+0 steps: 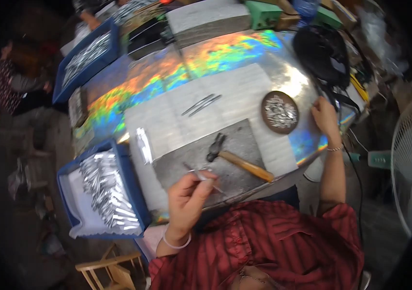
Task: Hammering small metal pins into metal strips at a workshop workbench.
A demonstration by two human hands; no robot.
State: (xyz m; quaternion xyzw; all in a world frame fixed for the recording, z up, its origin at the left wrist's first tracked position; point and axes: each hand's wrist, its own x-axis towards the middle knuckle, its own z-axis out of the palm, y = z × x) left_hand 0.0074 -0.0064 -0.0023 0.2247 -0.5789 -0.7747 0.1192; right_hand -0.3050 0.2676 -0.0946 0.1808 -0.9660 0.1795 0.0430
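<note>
My left hand [186, 198] pinches a slim silver metal piece [194, 173], tweezer-like, above the near edge of a dark grey slab [177, 166]. A hammer [242, 163] with a wooden handle and dark head lies on this slab, to the right of that hand. My right hand [325, 118], fingers curled, is at the table's right edge, beside a black strap; whatever it grips is hidden. To its left stands a round brown dish [266, 118] full of small shiny metal parts. Slim metal pieces [202, 105] lie on the white sheet [162, 111] beyond the slab.
At left, a blue tray [133, 193] holds many silver strips; another blue tray [112, 46] stands farther back. A black bag [319, 53] lies at the far right. A fan [409, 159] stands right of the table, a wooden stool [104, 265] at lower left. Another person [10, 92] sits far left.
</note>
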